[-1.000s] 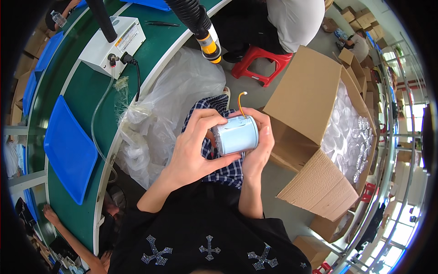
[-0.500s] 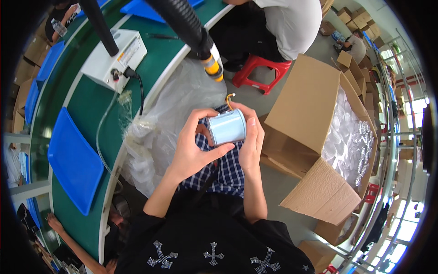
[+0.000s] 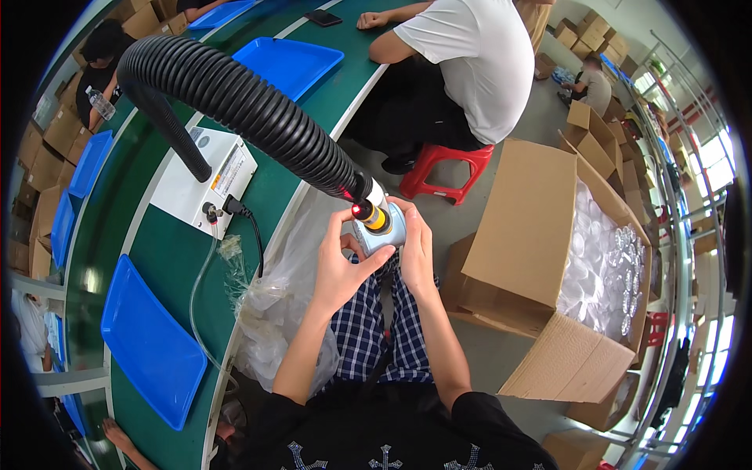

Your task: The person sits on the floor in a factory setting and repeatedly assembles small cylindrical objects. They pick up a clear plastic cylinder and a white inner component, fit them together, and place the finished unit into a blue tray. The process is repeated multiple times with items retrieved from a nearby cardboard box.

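Between my two hands is a small light-blue cylinder-shaped item (image 3: 398,228), held over my lap. My left hand (image 3: 341,266) grips its left side, with the thumb along the near edge. My right hand (image 3: 417,249) is wrapped round the right side. A nozzle (image 3: 377,220) with a yellow band and a lit red light points down at the item and covers part of it. Whether the nozzle touches it I cannot tell. The nozzle hangs on a thick black corrugated hose (image 3: 258,102) arching from a white box-shaped machine (image 3: 205,176).
Blue trays (image 3: 149,345) lie on the green worktable (image 3: 235,294) at left. Clear plastic sheeting (image 3: 270,313) hangs by its edge. An open cardboard box (image 3: 517,227) of clear plastic pieces (image 3: 591,270) stands at right. A person in white (image 3: 478,70) sits ahead on a red stool (image 3: 448,174).
The view has shifted, showing more of the hose and table. The light-blue item is now under the nozzle, whose red light shows. The orange wire seen on the item before is now hidden.
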`<state>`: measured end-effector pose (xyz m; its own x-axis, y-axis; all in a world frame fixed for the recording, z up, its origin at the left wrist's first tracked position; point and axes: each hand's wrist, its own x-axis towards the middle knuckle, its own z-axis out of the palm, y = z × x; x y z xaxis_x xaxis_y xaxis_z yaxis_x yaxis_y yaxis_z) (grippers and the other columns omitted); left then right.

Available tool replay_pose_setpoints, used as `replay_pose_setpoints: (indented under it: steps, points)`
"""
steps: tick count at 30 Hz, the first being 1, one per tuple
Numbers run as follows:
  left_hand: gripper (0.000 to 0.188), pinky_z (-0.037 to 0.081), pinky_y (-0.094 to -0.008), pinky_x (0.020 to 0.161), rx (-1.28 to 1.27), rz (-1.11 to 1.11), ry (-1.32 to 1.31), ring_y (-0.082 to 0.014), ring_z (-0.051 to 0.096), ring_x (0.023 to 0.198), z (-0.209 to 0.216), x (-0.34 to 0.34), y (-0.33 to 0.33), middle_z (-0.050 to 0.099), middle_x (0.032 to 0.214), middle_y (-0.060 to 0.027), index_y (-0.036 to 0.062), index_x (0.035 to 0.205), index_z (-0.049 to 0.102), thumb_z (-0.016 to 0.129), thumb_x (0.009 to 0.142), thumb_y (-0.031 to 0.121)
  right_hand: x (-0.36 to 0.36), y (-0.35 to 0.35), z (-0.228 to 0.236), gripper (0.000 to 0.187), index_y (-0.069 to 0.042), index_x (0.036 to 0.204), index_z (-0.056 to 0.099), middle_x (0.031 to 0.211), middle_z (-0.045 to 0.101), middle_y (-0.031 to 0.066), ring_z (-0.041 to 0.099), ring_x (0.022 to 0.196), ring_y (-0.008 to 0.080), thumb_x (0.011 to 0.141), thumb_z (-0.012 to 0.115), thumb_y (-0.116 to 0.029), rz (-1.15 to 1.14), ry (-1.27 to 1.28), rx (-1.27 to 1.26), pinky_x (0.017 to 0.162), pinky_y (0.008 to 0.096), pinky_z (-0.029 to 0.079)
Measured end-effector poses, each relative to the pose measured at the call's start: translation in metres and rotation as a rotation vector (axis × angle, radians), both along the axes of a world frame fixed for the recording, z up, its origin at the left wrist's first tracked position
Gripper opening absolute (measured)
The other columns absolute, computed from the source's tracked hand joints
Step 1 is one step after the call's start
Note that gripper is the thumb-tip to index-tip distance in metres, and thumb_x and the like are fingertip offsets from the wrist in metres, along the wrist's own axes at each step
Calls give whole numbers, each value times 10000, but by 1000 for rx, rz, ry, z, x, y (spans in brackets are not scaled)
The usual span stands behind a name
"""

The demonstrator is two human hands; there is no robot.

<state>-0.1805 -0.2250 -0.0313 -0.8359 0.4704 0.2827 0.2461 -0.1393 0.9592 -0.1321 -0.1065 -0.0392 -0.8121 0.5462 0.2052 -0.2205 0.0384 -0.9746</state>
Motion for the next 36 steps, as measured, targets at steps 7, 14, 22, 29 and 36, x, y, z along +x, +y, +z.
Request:
replay_pose_setpoints:
  steps: [7,14,22,29,36]
  points:
    - [605,484,-312,707,-77,-13,87,-209,617,824,3,3,-8,589,953,-96,28,1083,490,823,627,246,9,-9,4,384,-15,1063,568,847,579,83,528,756,138,960,334,-302,10,-10,44,697,271,420]
    - [595,501,-299,725,-74,-64,65,-185,612,834,4,23,-17,561,940,-91,10,1054,486,832,617,220,27,-8,10,404,-8,1050,569,853,559,92,525,770,159,913,370,-332,67,31,139,713,286,415]
    - [594,471,-296,712,-73,-167,205,-192,566,816,22,45,-23,534,940,-92,9,1082,519,824,608,195,60,-4,15,550,30,1011,546,909,529,146,513,821,209,886,327,-459,91,201,248,732,322,412]
    - [604,452,-279,737,-134,-183,237,-162,539,849,31,51,-26,506,955,-66,4,1108,541,806,593,175,67,-1,24,491,32,996,551,894,547,141,525,807,201,900,330,-396,39,244,226,734,315,410]
    - [658,465,-281,787,-155,-137,173,-161,518,930,22,43,-35,451,1020,-73,-20,1164,504,799,623,210,60,4,22,497,17,997,555,892,553,104,535,816,167,929,287,-396,-17,125,19,745,287,411]
